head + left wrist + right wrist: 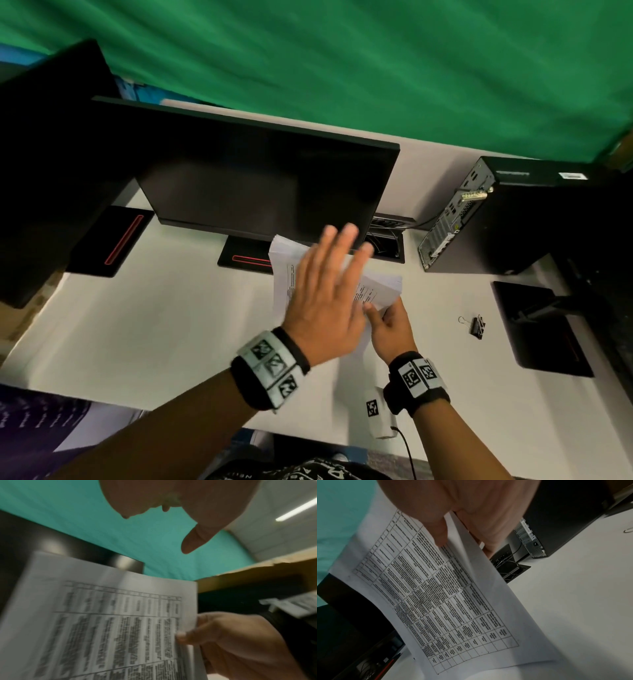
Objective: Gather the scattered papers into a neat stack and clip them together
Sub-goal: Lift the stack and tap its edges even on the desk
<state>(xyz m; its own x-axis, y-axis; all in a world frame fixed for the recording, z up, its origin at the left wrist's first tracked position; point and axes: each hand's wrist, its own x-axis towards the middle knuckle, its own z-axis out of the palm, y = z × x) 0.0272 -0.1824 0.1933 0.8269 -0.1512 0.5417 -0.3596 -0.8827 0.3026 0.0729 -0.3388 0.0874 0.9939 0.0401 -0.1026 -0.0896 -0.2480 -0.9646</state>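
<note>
A stack of white papers point(380, 287) printed with tables is held tilted above the white desk point(171, 325), in front of the monitor. My right hand point(383, 315) pinches the stack's near right edge, thumb on the printed face point(440, 534) and fingers behind. My left hand point(342, 260) hovers flat over the sheets with straight fingers, holding nothing; in the left wrist view its thumb point(193, 540) hangs clear above the papers point(102, 615). A black binder clip point(477, 327) lies on the desk to the right of my right hand.
A dark monitor point(267, 181) stands just behind the papers, with a second one point(51, 154) at the left. A cable port point(387, 240) opens in the desk beside a black PC tower point(513, 219). A black stand base point(541, 329) sits right of the clip.
</note>
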